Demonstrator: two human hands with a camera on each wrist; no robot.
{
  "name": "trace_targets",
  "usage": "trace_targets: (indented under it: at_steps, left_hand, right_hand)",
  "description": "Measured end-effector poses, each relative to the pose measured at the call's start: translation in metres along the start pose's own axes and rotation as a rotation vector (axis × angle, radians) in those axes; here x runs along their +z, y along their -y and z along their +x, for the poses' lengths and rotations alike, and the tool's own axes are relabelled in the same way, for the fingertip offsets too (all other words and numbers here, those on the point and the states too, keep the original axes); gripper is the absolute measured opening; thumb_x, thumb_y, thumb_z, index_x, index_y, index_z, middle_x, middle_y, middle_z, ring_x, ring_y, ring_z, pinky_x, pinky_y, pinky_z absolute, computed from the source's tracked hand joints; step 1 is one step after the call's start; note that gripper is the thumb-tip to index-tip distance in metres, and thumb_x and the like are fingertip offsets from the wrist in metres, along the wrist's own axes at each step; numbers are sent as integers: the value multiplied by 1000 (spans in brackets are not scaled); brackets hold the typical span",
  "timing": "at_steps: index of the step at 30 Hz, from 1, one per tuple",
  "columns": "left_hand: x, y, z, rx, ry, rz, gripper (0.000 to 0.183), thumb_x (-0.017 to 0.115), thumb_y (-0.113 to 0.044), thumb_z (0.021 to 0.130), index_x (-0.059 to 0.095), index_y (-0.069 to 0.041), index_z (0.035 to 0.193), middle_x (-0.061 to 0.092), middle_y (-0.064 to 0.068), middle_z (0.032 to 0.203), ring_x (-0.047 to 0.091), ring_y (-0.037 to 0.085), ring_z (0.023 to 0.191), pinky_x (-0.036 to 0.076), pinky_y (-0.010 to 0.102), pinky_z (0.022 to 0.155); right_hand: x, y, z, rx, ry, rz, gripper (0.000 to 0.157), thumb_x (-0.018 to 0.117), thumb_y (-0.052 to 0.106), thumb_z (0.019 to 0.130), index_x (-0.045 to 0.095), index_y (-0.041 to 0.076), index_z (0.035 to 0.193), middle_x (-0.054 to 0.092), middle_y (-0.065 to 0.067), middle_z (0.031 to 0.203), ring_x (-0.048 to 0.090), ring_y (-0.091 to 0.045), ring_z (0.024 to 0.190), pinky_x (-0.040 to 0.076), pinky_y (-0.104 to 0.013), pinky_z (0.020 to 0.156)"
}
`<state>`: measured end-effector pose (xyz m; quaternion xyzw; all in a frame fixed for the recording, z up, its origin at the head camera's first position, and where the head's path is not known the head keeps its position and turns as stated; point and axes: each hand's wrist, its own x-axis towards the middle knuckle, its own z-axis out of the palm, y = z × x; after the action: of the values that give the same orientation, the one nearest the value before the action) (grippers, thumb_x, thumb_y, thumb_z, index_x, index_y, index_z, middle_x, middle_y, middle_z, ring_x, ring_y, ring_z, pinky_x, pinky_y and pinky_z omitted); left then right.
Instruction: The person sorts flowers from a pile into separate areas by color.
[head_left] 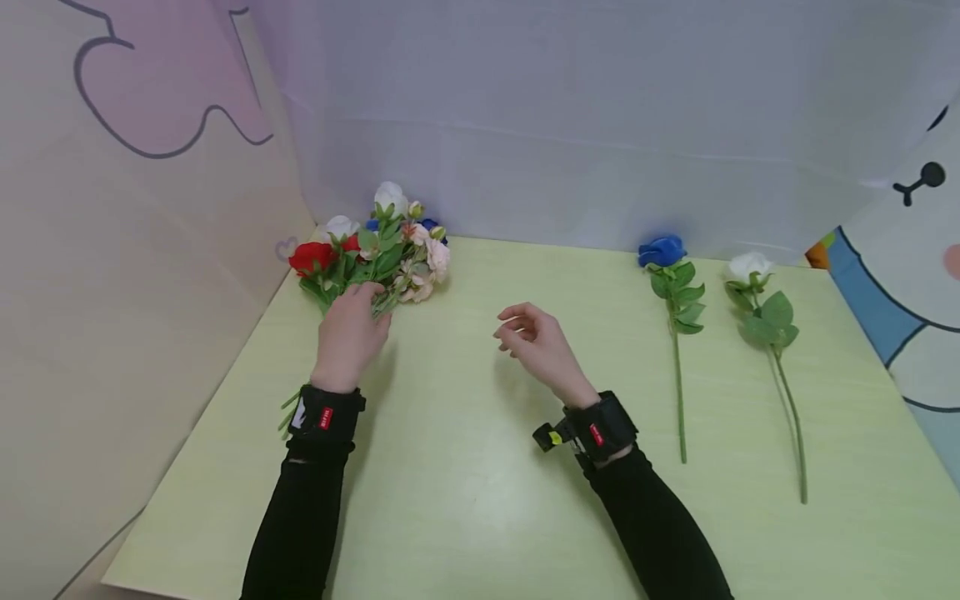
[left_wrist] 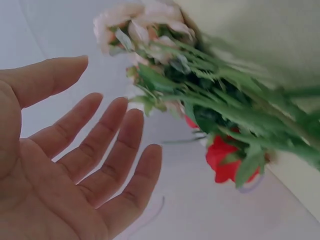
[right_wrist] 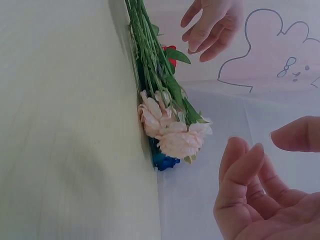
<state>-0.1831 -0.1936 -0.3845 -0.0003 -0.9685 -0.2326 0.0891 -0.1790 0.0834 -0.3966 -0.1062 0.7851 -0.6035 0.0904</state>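
A bunch of artificial flowers lies at the table's back left: a red rose [head_left: 310, 258], pale pink blooms [head_left: 437, 260], white roses [head_left: 390, 198] and a little blue, with green stems toward the front. Above the stems hovers my left hand [head_left: 350, 333]; the left wrist view shows its fingers [left_wrist: 95, 155] spread and holding nothing. In the right wrist view a gap separates that hand [right_wrist: 216, 25] from the stems [right_wrist: 145, 40]. My right hand [head_left: 542, 346] is over mid-table, right of the bunch, its fingers loosely bent and its grasp empty.
To the right, a single blue rose [head_left: 662, 250] and a single white rose [head_left: 750, 267] lie apart, stems toward the front. Pale cloth [head_left: 570, 125] hangs along the table's [head_left: 465, 500] back edge, and a printed sheet [head_left: 150, 250] borders the left side.
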Motion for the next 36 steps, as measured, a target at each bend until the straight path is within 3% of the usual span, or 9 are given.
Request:
trace_targets:
  at_steps: [5, 7, 12, 16, 22, 29, 36]
  left_hand:
    - [-8, 19, -1, -74, 29, -1, 45, 63, -14, 97, 54, 3, 138, 58, 29, 133, 58, 48, 118, 51, 60, 91]
    - [-12, 23, -2, -89, 37, -2, 46, 61, -15, 97, 53, 4, 138, 57, 30, 134, 57, 48, 119, 50, 60, 92]
    - [-17, 30, -2, -136, 77, 27, 48, 60, -18, 97, 53, 7, 137, 57, 32, 134, 56, 49, 121, 49, 60, 94]
    - [-17, 35, -2, -166, 126, 48, 49, 60, -19, 97, 53, 9, 137, 57, 33, 135, 56, 50, 121, 50, 60, 93]
    - [-16, 41, 0, -203, 191, 58, 51, 59, -20, 95, 53, 10, 136, 58, 32, 136, 57, 50, 121, 50, 60, 93]
    - [-13, 48, 0, -234, 232, 62, 48, 61, -20, 94, 55, 9, 133, 59, 31, 135, 59, 50, 118, 51, 59, 90]
    - [-8, 50, 2, -228, 229, 69, 42, 62, -17, 94, 61, 9, 127, 62, 31, 130, 61, 48, 116, 52, 58, 89]
  right_hand:
    - [19, 3, 4, 38, 44, 90, 31, 55, 10, 99, 55, -1, 129, 66, -28, 117, 66, -43, 102, 55, -43, 86]
    - [26, 4, 5, 52, 58, 120, 32, 55, 9, 99, 54, 0, 130, 65, -30, 118, 67, -37, 97, 54, -47, 88]
    - [38, 5, 7, 68, 81, 168, 32, 54, 7, 98, 54, 2, 130, 66, -30, 118, 68, -33, 95, 54, -39, 85]
    - [45, 4, 5, 66, 110, 171, 31, 54, 7, 98, 54, 3, 129, 66, -29, 118, 66, -41, 101, 54, -36, 83]
    - [53, 2, 3, 61, 153, 175, 33, 53, 6, 98, 53, 0, 131, 68, -28, 116, 68, -29, 94, 55, -44, 87]
    - [59, 0, 2, 49, 207, 184, 35, 53, 8, 99, 51, -1, 133, 67, -29, 117, 68, -20, 90, 55, -37, 84]
    - [61, 1, 0, 44, 214, 187, 31, 52, 8, 99, 53, 3, 130, 67, -28, 115, 66, -41, 100, 55, -48, 89]
